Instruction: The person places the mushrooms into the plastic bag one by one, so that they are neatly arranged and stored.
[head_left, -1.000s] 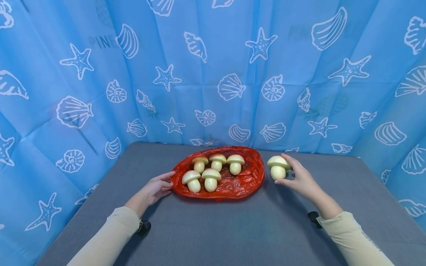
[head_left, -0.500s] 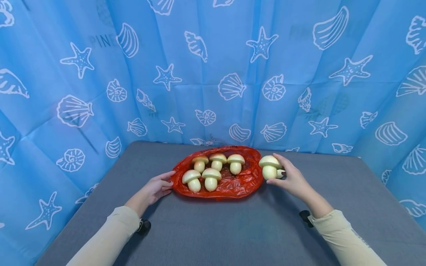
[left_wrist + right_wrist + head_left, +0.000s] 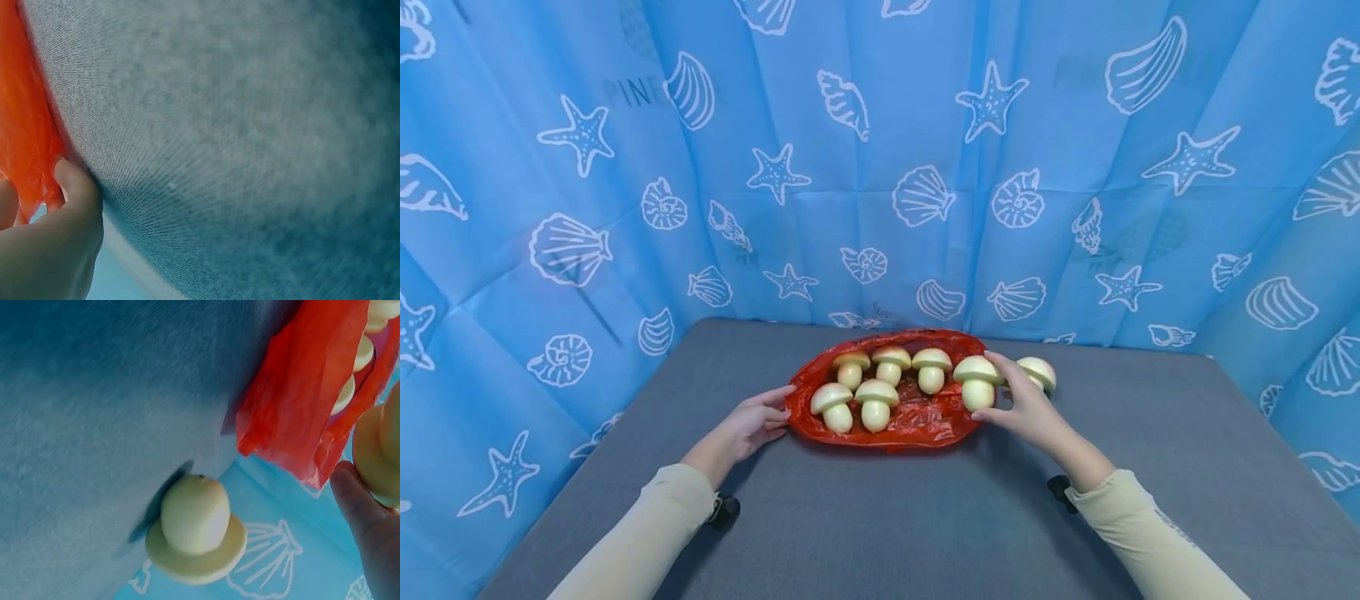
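Note:
A red plastic bag [image 3: 925, 429] lies with its mouth spread wide, and several pale yellow-green toy mushrooms [image 3: 876, 408] sit upright or leaning inside it. My left hand [image 3: 747, 429] holds the bag's left edge between thumb and fingers. With thumb and fingertips my right hand [image 3: 1037, 421] grips another toy mushroom, the held mushroom [image 3: 977, 394], by its cap and stem, over the bag's right rim. Beyond that hand a further mushroom [image 3: 1037, 372] is partly hidden; the right wrist view shows this loose mushroom [image 3: 195, 515] whole, resting on the table.
The table [image 3: 880, 525] is covered in grey cloth. A blue curtain [image 3: 880, 150] printed with white shells and starfish hangs behind it and along both sides.
My right hand has carried the held mushroom leftward from beside the bag to over its right rim. The loose mushroom behind it has come into view. The left hand stays put.

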Demonstrator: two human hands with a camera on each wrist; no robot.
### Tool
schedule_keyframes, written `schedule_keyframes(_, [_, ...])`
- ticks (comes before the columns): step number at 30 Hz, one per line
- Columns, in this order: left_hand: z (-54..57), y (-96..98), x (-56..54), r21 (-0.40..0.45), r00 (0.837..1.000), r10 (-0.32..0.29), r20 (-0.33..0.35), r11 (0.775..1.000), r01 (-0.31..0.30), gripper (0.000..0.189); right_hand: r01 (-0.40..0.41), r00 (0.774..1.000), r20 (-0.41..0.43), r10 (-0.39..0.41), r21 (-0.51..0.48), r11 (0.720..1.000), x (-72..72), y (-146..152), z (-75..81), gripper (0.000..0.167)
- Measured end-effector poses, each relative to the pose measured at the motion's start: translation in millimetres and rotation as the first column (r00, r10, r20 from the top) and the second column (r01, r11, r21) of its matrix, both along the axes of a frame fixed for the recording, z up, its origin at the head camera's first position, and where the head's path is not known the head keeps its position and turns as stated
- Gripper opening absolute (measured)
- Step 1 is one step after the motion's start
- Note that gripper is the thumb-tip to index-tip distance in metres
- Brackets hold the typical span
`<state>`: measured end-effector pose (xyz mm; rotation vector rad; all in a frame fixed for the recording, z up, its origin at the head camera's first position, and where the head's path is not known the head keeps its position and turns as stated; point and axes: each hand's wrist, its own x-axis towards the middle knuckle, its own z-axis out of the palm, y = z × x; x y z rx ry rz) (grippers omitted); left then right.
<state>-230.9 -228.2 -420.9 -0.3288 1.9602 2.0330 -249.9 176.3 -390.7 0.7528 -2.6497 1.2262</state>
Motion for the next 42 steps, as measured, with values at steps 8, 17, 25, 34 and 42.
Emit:
schedule_keyframes(8, [-0.6,-0.5,-0.1,-0.002,1.0,-0.002,0.002,1.0,0.002,0.056,-0.018,1.0,0.015,0.018,0.043,0.999,-0.7,-11,0.3,0.085])
schedule_keyframes(17, [-1.3,-0.7,0.9,0.004,1.0,0.003,0.005,1.0,-0.003,0.056,-0.01,1.0,0.007,0.009,0.097,0.995,-1.9,-22,-2.8,0.085])
schedule_keyframes(25, [-1.1,-0.7,0.8,0.003,1.0,0.001,0.006,1.0,-0.001,0.056,-0.055,0.998,-0.023,0.058,0.112,0.992,-4.3,-31,-9.7,0.084])
schedule_keyframes(34, [-2.2,-0.6,-0.3,0.001,1.0,0.003,0.009,1.0,-0.003,0.056,0.004,1.0,-0.024,-0.001,0.145,0.989,-4.2,-43,-15.8,0.085])
schedule_keyframes(42, [-3.4,-1.7,-2.1,0.009,1.0,0.005,0.011,1.0,-0.005,0.056,0.015,0.996,-0.087,0.004,0.211,0.977,-6.4,-53,-19.5,0.084])
